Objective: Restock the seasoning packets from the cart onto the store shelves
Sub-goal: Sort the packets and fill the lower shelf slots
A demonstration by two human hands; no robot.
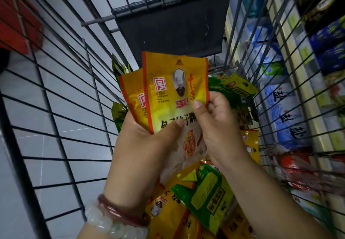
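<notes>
Both hands are holding seasoning packets up over the inside of a wire cart (61, 93). The left hand (143, 145) is gripping two yellow packets from below, its thumb lying across the lower front of the front packet (173, 93). That packet is standing nearly upright, showing a red seal, a small portrait and dark lettering, with a clear window near its bottom. The second packet (131, 97) is sitting just behind it, fanned out to the left so that only its left strip is showing. The right hand (218, 127) is pinching the right edge of the front packet, its thumb pressing on the printed face and its fingers curling behind.

On the left wrist, a dark red bangle (121, 212) and a pale bead bracelet (113, 227) are sitting side by side.

Below the hands, more packets are lying loose in the cart: a green packet (207, 199) is resting tilted on top of several yellow packets (166, 214), and more green ones (233, 86) are lying further back, past the hands. A dark flap (173, 24) is hanging at the far end of the cart.

Through the cart's right side, store shelves (291, 56) are showing blurred rows of blue and white bags (287, 119) and dark boxes higher up. Pale floor tiles (24, 164) are showing through the left side.
</notes>
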